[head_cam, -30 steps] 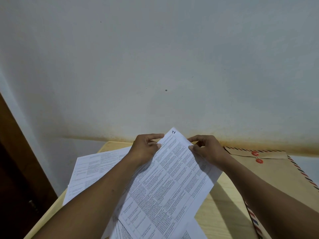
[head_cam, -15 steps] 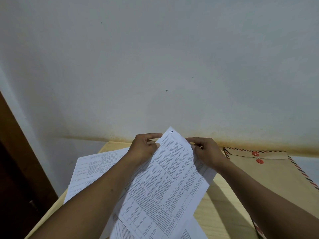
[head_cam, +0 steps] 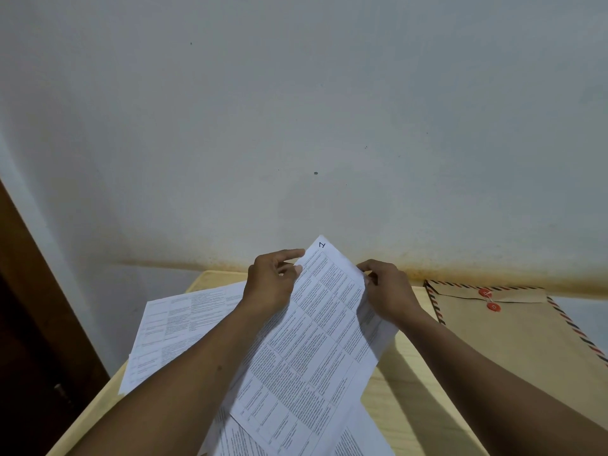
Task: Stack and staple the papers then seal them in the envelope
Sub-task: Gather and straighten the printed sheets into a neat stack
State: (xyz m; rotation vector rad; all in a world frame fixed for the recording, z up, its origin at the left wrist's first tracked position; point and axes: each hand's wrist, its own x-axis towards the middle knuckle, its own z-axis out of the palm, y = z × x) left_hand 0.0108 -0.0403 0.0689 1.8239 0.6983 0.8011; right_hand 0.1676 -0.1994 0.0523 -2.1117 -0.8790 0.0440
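Nearest me, loose printed sheets (head_cam: 358, 436) lie on the pale wooden worktop (head_cam: 404, 383), their near ends cut off by the bottom of the view, and both my bare forearms reach out over them. Above those sheets I hold one page (head_cam: 312, 343) covered in a table of fine print, turned at a slant so that its far corner, which bears a small handwritten mark (head_cam: 322, 245), stands up in front of the wall. My left hand (head_cam: 271, 284) has its grip pinched on the page's left edge near that corner, thumb against curled fingers, with the forefinger lying straight along the edge. My right hand (head_cam: 388, 291) pinches the right edge opposite, fingertips bent in on the paper. The edge of another sheet shows just beneath the page by my right wrist, but I cannot tell whether my grip takes it in as well. To the left, past my left forearm, more printed papers (head_cam: 177, 324) lie fanned flat on the worktop, reaching toward its left edge. To the right, well apart from the page, the brown envelope (head_cam: 526, 343) lies flat with a striped red and dark border, its flap at the far end carrying two red discs (head_cam: 489, 299) joined by a string. Beyond the worktop rises a pale wall (head_cam: 296, 126) with a yellowish stain (head_cam: 444, 268) along its foot, and a dark wooden door (head_cam: 29, 324) stands at the far left.
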